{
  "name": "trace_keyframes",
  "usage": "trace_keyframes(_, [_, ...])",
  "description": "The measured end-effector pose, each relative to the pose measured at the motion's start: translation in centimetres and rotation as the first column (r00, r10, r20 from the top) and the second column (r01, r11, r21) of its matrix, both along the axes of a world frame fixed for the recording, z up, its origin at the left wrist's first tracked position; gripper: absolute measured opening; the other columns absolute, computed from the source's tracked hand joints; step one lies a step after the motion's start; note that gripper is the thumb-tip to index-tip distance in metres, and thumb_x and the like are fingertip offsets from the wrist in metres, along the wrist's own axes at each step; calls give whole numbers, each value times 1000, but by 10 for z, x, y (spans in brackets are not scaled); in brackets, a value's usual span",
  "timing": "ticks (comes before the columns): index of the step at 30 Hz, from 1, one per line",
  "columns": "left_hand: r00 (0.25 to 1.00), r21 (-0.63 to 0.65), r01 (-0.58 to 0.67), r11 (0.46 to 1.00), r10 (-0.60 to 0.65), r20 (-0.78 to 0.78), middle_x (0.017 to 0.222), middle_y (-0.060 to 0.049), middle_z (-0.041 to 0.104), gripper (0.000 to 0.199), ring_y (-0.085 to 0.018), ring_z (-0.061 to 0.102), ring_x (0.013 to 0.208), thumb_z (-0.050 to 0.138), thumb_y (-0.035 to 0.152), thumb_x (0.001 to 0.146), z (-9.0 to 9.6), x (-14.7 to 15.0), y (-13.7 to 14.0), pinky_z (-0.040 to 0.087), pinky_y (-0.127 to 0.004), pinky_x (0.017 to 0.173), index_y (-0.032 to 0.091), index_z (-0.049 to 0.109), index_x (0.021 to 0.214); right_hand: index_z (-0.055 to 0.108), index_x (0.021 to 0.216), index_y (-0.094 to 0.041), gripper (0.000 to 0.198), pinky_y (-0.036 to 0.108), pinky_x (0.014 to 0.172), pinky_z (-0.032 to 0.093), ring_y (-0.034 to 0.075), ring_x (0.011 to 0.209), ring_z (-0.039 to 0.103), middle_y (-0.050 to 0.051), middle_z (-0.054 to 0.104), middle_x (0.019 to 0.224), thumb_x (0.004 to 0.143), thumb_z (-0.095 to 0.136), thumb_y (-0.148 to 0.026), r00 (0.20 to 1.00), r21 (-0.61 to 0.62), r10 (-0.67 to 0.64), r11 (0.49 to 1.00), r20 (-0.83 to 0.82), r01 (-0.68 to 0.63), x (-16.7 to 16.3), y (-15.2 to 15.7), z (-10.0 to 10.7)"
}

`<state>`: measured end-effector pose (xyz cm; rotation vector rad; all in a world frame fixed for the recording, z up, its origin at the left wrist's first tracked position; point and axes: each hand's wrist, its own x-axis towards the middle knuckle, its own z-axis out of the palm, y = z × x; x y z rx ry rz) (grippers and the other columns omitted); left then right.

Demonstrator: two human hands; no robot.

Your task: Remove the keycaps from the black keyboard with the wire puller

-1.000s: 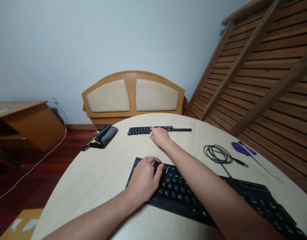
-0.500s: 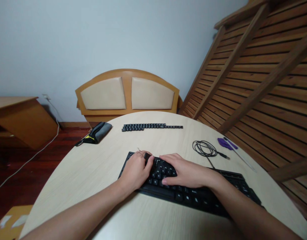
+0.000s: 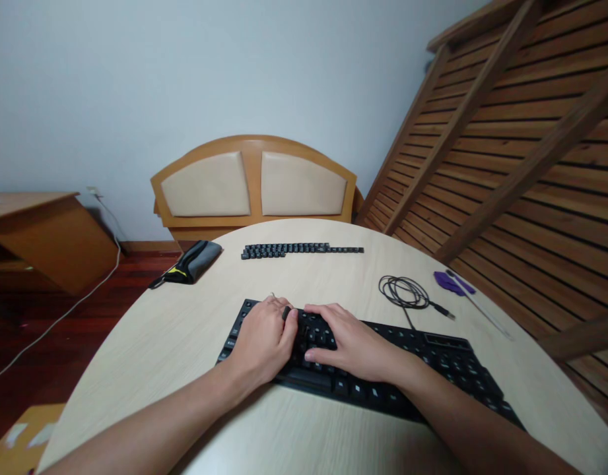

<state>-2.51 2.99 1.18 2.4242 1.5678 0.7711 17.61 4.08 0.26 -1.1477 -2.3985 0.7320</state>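
Observation:
A black computer keyboard [image 3: 363, 390] lies at a slant across the near part of the table. My left hand [image 3: 262, 338] is over its left portion, thumb and forefinger pinching a small black piece that looks like a keycap [image 3: 286, 313]. Thin wire ends [image 3: 272, 295] stick up past those knuckles; whatever they belong to is hidden in the hand. My right hand [image 3: 356, 343] grips the keyboard from above, thumb on the keys and fingers toward the far edge. Between the hands several keys still show, partly shaded.
Loose black keycaps [image 3: 284, 249] stand in rows at the table's far side. A coiled cable [image 3: 405, 293] runs from the keyboard's back. To the right lie a purple cloth [image 3: 445, 282] and a thin white stick [image 3: 482, 307]; a dark folded pouch [image 3: 197, 260] sits far left.
The keyboard has shifted left, and my right hand has moved left with it. My left hand has drawn slightly left, and the black piece in its pinch has turned.

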Motion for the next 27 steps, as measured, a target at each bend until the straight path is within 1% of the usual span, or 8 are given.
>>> trace_keyframes(3, [1000, -34, -16, 999, 16, 15, 88, -13, 69, 39, -27, 64, 88, 29, 24, 98, -4, 1, 1, 47, -42, 87, 14, 63, 84, 54, 120, -22, 49, 45, 103, 42, 27, 120, 53, 11, 58, 129, 78, 73, -39, 998, 55, -57, 997, -28, 59, -3, -4, -3])
trace_keyframes(5, [1000, -44, -14, 999, 15, 18, 88, -14, 69, 39, -27, 64, 88, 29, 24, 98, -5, 1, 1, 47, -42, 87, 14, 63, 82, 57, 110, -23, 38, 45, 103, 42, 27, 120, 53, 10, 59, 128, 78, 72, -36, 997, 72, -60, 995, -47, 63, -4, -5, -3])
trace_keyframes(8, [999, -36, 37, 999, -37, 2, 84, -12, 69, 39, -26, 64, 86, 28, 23, 99, -5, 2, -1, 47, -43, 88, 15, 62, 80, 58, 101, -23, 27, 44, 104, 42, 26, 122, 52, 10, 60, 128, 78, 70, -31, 997, 92, -48, 994, -66, 54, -4, -6, -2])
trace_keyframes(10, [998, -36, 64, 997, -64, -8, 83, -12, 69, 39, -26, 63, 85, 28, 23, 99, -4, 4, -2, 46, -43, 88, 15, 61, 81, 59, 98, -22, 25, 44, 105, 42, 25, 122, 52, 10, 60, 128, 77, 69, -28, 996, 105, -48, 993, -69, 55, -5, -6, -2])
trace_keyframes(16, [997, -90, 74, 993, -76, -12, 81, -11, 67, 39, -25, 61, 82, 27, 24, 100, -5, 5, 0, 45, -42, 86, 15, 59, 79, 59, 94, -21, 21, 41, 104, 43, 24, 122, 53, 10, 62, 127, 74, 67, -21, 995, 160, -29, 986, -95, 44, -5, -6, -3])
trace_keyframes(20, [993, -132, 99, 986, -90, 70, 82, -9, 65, 37, -25, 59, 85, 28, 27, 100, -7, 4, 2, 44, -40, 84, 17, 55, 77, 61, 89, -20, 11, 39, 102, 45, 22, 119, 56, 10, 65, 123, 79, 64, -18, 992, 180, -22, 983, -124, 45, -6, -4, -5])
trace_keyframes(22, [990, -158, 96, 983, -77, 122, 82, -9, 63, 38, -24, 58, 85, 28, 29, 101, -9, 3, 2, 43, -38, 81, 18, 54, 76, 63, 87, -20, 8, 39, 102, 46, 22, 118, 57, 10, 66, 122, 80, 65, -18, 991, 184, -21, 982, -132, 45, -6, -3, -6])
trace_keyframes(27, [975, -247, 82, 966, -26, 220, 77, -5, 60, 42, -21, 56, 76, 26, 35, 102, -11, 2, 2, 41, -34, 74, 19, 52, 72, 67, 85, -20, 5, 41, 101, 47, 23, 115, 61, 9, 68, 121, 82, 68, -23, 989, 177, -52, 981, -136, 76, -4, -2, -9])
